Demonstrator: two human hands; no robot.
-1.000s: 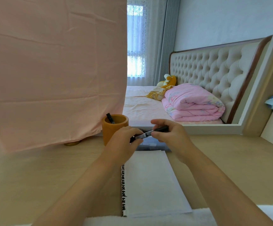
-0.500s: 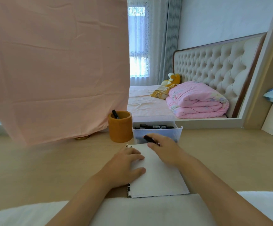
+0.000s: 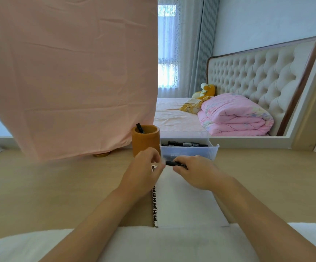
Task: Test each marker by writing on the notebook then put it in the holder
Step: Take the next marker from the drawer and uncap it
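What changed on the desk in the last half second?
The left hand lifted off the notebook and moved up to the end of the marker, which the right hand still grips, now raised level above the page. The holder and box of markers stayed put.

Bright daylight from the far window (image 3: 167, 46); soft shadows, left hand (image 3: 144, 173) motion-blurred, edges bowed by wide lens.
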